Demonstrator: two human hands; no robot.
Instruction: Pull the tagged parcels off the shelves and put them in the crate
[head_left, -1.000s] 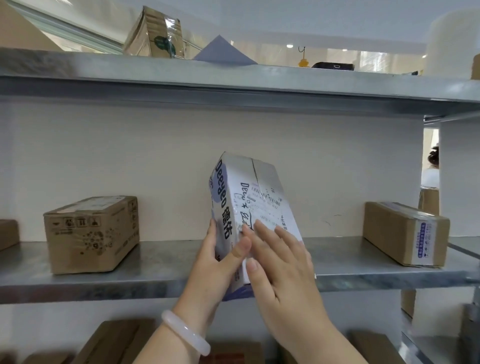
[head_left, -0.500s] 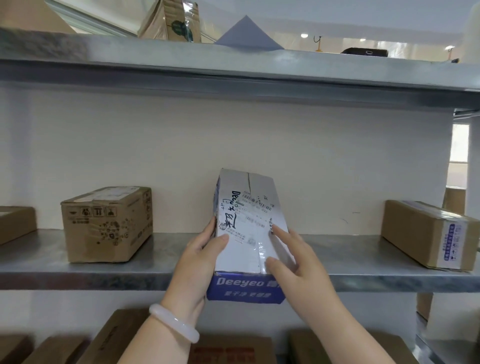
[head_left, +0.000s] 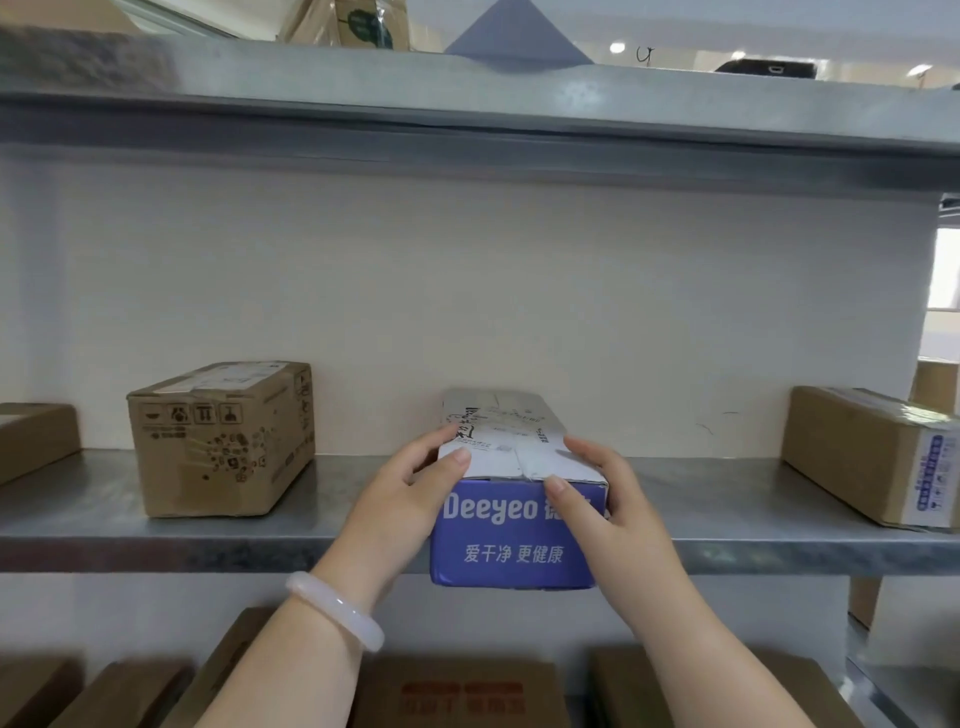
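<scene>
A white and blue Deeyeo parcel (head_left: 511, 540) lies flat at the front of the middle metal shelf (head_left: 156, 535), its blue end hanging over the shelf's edge and its white top bearing a shipping label. My left hand (head_left: 405, 499) grips its left side, thumb on the top. My right hand (head_left: 602, 504) grips its right side, thumb over the front top edge. No crate is in view.
A brown carton (head_left: 218, 441) stands on the same shelf to the left, another carton (head_left: 31, 441) at the far left, and a long carton (head_left: 872, 457) at the right. More cartons (head_left: 462, 696) lie on the shelf below. The upper shelf (head_left: 467, 104) holds a bag.
The parcel was tipped up on end with its label facing me; both hands have lowered it to lie flat, blue end toward me, at the shelf's front edge.
</scene>
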